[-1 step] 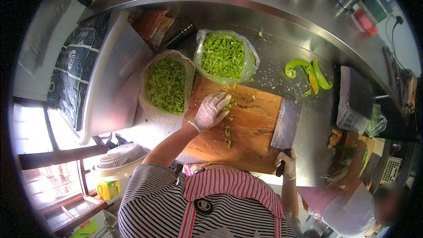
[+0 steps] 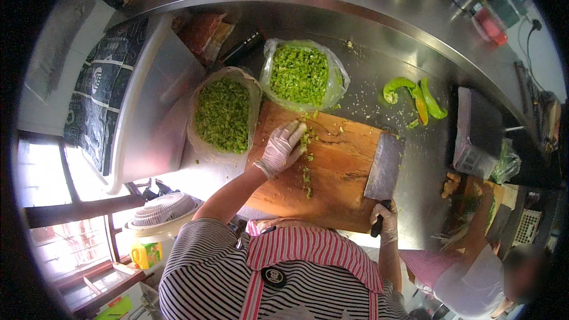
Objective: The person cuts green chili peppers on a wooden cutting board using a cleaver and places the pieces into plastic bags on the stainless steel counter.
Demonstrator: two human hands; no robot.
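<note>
My left hand [image 2: 281,149], in a thin clear glove, lies on the wooden cutting board [image 2: 341,184] with fingers stretched forward and nothing visibly gripped. Beside its fingertips, small chopped green bits [image 2: 307,179] trail across the wood. At the board's right edge my right hand [image 2: 389,225], also gloved, is closed around the black handle of a cleaver [image 2: 383,169]. The wide blade lies along that edge, pointing away from me. Beyond the board stands a clear plastic bag [image 2: 339,86] full of chopped green pepper [image 2: 298,74]. A second bag [image 2: 194,133] of darker chopped greens [image 2: 222,115] sits left of it.
Green peppers [image 2: 422,99] lie on the metal counter [image 2: 370,62] at the back right, near pale scattered seeds. A dark bin [image 2: 479,133] stands farther right. A large translucent tub [image 2: 157,95] bounds the left. At the lower right a co-worker [image 2: 468,281] reaches toward another board.
My left hand has shifted very slightly left and away from me, a little off the chopped bits. My right hand and the cleaver have stayed in place.
</note>
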